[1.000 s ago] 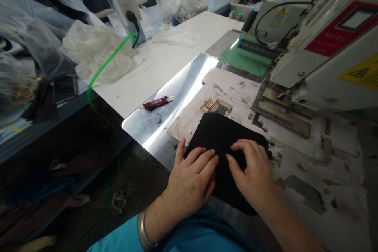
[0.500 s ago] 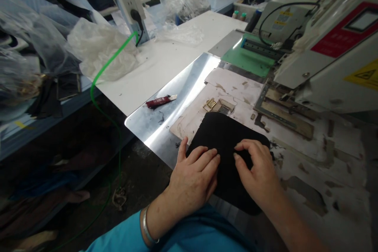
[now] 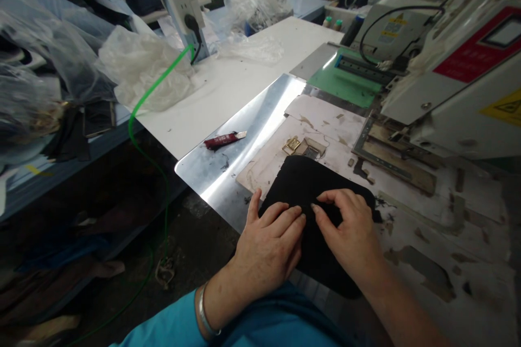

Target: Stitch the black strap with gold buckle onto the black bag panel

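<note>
A black flat piece with rounded corners (image 3: 305,179), which looks like fabric, lies over the near edge of the work surface and reaches toward my lap. My left hand (image 3: 271,238) rests palm down on its left part, fingers stretched forward and the outermost one raised apart. Over the middle of the piece, my right hand (image 3: 345,222) has thumb and forefinger brought close in a pinch at the black surface. What is between those tips, if anything, is too small to make out. Just beyond the piece sits a gold-coloured metal buckle (image 3: 292,145), beside a small rectangular recess (image 3: 311,149).
A red-handled cutter blade (image 3: 224,140) lies on the shiny metal plate (image 3: 195,165). At right stands a white machine (image 3: 451,114) with a clamp frame (image 3: 394,162). Scraps litter the pale sheet (image 3: 407,203). A green hose (image 3: 140,103) hangs at left near plastic bags (image 3: 142,65).
My right hand has shifted slightly left across the black piece, its thumb and forefinger tips now nearer my left fingers. The left hand stays in place on the piece.
</note>
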`<state>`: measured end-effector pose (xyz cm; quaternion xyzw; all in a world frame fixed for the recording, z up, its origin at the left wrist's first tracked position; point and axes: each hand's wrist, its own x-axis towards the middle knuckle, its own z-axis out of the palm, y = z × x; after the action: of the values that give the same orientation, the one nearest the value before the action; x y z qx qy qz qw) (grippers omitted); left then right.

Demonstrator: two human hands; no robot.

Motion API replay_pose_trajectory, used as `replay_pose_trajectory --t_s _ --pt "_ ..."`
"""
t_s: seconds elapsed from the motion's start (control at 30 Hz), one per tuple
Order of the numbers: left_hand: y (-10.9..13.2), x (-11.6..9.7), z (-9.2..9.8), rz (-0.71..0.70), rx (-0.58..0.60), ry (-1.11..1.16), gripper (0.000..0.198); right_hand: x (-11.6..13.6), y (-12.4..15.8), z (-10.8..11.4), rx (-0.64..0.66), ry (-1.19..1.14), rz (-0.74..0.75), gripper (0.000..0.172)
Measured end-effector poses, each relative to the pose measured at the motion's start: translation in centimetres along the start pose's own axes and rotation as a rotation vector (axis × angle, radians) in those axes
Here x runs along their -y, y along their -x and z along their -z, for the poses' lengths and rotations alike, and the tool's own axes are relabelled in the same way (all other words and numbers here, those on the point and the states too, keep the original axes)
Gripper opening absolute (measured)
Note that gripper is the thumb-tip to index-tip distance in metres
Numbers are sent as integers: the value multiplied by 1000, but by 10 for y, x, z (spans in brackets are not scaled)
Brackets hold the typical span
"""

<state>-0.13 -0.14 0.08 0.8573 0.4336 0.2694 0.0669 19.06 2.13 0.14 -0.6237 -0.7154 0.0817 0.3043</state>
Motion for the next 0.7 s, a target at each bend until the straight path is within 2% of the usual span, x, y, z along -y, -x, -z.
replay_pose_trajectory --t_s 0.3,0.4,0.5,0.6,0.7 --pt "0 0 -1 1 -4 3 34 -12 3 4 -17 -7 17 8" --pt "-2 0 -1 -1 -12 11 33 -30 4 15 -20 -20 -40 8" --pt "-2 0 -1 -1 -9 11 33 -47 5 28 -82 2 -137 13" --pt "-1 0 -1 -6 -14 -4 31 -42 5 27 -145 33 -117 15" --pt "-1 0 -1 -9 -17 -14 30 -27 5 16 -97 55 -31 15"
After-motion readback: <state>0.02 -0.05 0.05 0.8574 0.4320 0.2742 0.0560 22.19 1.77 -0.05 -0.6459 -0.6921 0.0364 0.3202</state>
